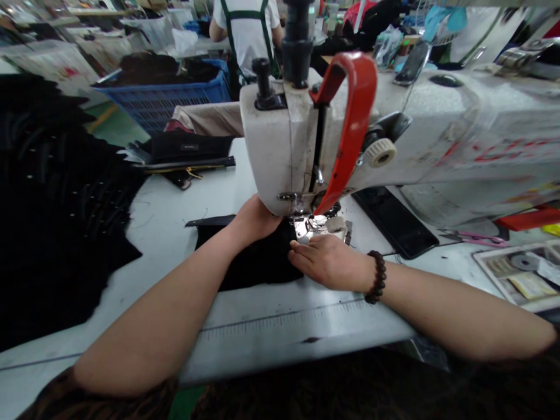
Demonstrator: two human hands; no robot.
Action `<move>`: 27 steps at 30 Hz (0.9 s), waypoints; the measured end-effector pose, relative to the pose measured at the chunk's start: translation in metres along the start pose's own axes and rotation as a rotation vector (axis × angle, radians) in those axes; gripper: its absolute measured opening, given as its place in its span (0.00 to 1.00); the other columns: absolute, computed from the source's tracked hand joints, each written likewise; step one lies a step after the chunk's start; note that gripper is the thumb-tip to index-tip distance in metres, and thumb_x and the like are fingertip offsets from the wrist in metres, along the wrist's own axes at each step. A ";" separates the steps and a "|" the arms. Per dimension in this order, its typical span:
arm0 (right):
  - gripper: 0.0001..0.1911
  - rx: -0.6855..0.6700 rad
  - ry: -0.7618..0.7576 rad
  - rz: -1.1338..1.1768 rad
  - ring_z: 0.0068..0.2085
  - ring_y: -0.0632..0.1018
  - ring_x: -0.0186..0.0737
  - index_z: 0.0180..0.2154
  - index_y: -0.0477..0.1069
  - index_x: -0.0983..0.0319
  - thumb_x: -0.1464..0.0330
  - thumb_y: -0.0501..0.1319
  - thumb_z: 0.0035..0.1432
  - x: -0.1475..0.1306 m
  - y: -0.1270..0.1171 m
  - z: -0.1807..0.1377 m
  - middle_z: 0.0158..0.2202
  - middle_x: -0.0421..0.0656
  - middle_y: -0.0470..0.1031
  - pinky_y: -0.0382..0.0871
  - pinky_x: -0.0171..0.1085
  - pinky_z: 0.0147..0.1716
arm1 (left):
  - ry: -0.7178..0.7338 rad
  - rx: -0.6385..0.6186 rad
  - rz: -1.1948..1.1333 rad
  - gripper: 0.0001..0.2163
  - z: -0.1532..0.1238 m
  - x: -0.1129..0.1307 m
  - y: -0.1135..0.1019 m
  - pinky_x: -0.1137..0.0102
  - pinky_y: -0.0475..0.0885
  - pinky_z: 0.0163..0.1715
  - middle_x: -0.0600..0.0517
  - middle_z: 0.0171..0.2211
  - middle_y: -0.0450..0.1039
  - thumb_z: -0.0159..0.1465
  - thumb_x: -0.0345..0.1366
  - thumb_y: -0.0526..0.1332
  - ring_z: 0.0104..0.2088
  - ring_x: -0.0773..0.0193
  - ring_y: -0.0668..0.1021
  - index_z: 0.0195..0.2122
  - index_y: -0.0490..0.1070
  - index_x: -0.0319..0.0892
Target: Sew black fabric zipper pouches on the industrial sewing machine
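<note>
A black fabric piece (258, 262) lies flat on the sewing table, its right edge close to the needle area of a white sewing machine (273, 140). My left hand (258, 220) rests on the fabric's far part, just left of the needle; its fingertips are hidden by the machine head. At the fabric's right edge, my right hand (330, 261) has its fingers bent together and pinches the cloth in front of the metal presser foot area (303, 228). A dark bead bracelet (376, 277) circles my right wrist.
A tall pile of black pieces (52, 204) covers the table's left side. Behind lie black zippered pieces (188, 149) and a blue crate (161, 96). A phone (396, 221), pink-handled scissors (481, 238) and a parts tray (520, 274) are at right. Another person (251, 35) is farther back.
</note>
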State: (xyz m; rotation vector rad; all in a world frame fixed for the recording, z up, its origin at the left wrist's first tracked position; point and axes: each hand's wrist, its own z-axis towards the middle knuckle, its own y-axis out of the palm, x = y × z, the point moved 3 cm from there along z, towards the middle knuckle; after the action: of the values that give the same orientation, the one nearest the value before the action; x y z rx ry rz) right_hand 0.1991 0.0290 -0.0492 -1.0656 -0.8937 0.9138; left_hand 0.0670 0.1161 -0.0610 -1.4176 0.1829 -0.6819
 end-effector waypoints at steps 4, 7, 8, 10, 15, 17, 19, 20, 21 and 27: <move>0.18 0.015 0.008 0.012 0.22 0.68 0.36 0.32 0.66 0.67 0.77 0.40 0.62 -0.001 -0.001 0.000 0.31 0.48 0.72 0.58 0.35 0.21 | 0.023 -0.013 0.001 0.12 0.002 0.002 -0.001 0.62 0.67 0.48 0.46 0.44 0.72 0.59 0.30 0.50 0.48 0.54 0.72 0.42 0.69 0.39; 0.17 0.015 0.015 0.011 0.22 0.68 0.36 0.32 0.66 0.67 0.77 0.41 0.61 0.000 -0.002 0.000 0.31 0.48 0.73 0.58 0.35 0.22 | 0.016 -0.019 0.007 0.12 0.002 0.002 -0.003 0.63 0.67 0.48 0.48 0.44 0.73 0.58 0.29 0.51 0.48 0.55 0.72 0.41 0.70 0.40; 0.17 0.011 0.016 0.011 0.22 0.69 0.36 0.33 0.67 0.67 0.77 0.41 0.61 0.001 -0.001 0.000 0.31 0.48 0.73 0.58 0.35 0.22 | 0.011 -0.022 0.010 0.12 0.002 0.002 -0.003 0.63 0.67 0.48 0.48 0.43 0.73 0.58 0.29 0.52 0.48 0.55 0.72 0.40 0.70 0.40; 0.16 0.001 0.018 0.021 0.23 0.69 0.36 0.33 0.67 0.68 0.78 0.41 0.61 0.001 -0.001 0.001 0.32 0.49 0.73 0.59 0.36 0.22 | -0.006 -0.024 0.015 0.11 0.002 0.002 -0.002 0.63 0.68 0.47 0.48 0.42 0.74 0.58 0.30 0.52 0.47 0.54 0.73 0.38 0.71 0.40; 0.14 -0.074 0.058 0.070 0.25 0.71 0.37 0.34 0.68 0.68 0.76 0.44 0.61 0.001 0.004 0.003 0.35 0.51 0.74 0.61 0.36 0.24 | -0.047 -0.022 0.030 0.11 0.002 0.002 -0.002 0.61 0.70 0.43 0.44 0.41 0.74 0.59 0.32 0.52 0.45 0.52 0.73 0.40 0.71 0.37; 0.13 -0.105 0.101 0.130 0.28 0.73 0.37 0.36 0.68 0.68 0.77 0.45 0.61 0.003 0.001 0.001 0.37 0.51 0.74 0.63 0.36 0.27 | -0.048 -0.014 0.033 0.12 -0.002 0.004 -0.008 0.62 0.69 0.44 0.43 0.42 0.73 0.60 0.31 0.52 0.46 0.53 0.73 0.43 0.70 0.36; 0.10 -0.124 0.191 0.248 0.32 0.74 0.39 0.42 0.67 0.68 0.75 0.50 0.60 0.009 -0.006 -0.006 0.38 0.50 0.74 0.65 0.36 0.30 | -0.025 -0.020 0.062 0.12 -0.011 0.009 -0.019 0.63 0.68 0.46 0.43 0.44 0.72 0.61 0.31 0.53 0.47 0.54 0.72 0.44 0.69 0.35; 0.11 -0.135 0.247 0.316 0.35 0.74 0.40 0.44 0.66 0.67 0.73 0.53 0.59 0.014 -0.011 -0.010 0.38 0.49 0.74 0.65 0.37 0.32 | -0.002 -0.033 0.094 0.12 -0.018 0.013 -0.025 0.62 0.68 0.47 0.43 0.44 0.71 0.61 0.31 0.54 0.47 0.54 0.72 0.44 0.69 0.35; 0.15 -0.146 0.300 0.379 0.37 0.74 0.41 0.47 0.64 0.66 0.70 0.57 0.56 0.020 -0.017 -0.015 0.38 0.48 0.73 0.66 0.38 0.34 | 0.028 -0.067 0.142 0.12 -0.027 0.018 -0.031 0.61 0.67 0.47 0.42 0.43 0.71 0.60 0.33 0.55 0.47 0.53 0.72 0.43 0.69 0.34; 0.20 -0.234 0.353 0.451 0.43 0.70 0.45 0.41 0.67 0.64 0.68 0.68 0.44 0.042 -0.032 -0.035 0.42 0.49 0.69 0.65 0.42 0.42 | 0.339 -0.149 0.187 0.26 -0.083 0.051 -0.033 0.61 0.66 0.50 0.39 0.50 0.67 0.55 0.45 0.62 0.50 0.52 0.70 0.49 0.66 0.31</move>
State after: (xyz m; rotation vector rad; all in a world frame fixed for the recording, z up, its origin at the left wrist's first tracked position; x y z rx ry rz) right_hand 0.2513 0.0496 -0.0203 -1.6158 -0.4773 0.9602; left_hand 0.0546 0.0186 -0.0304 -1.3969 0.6358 -0.7610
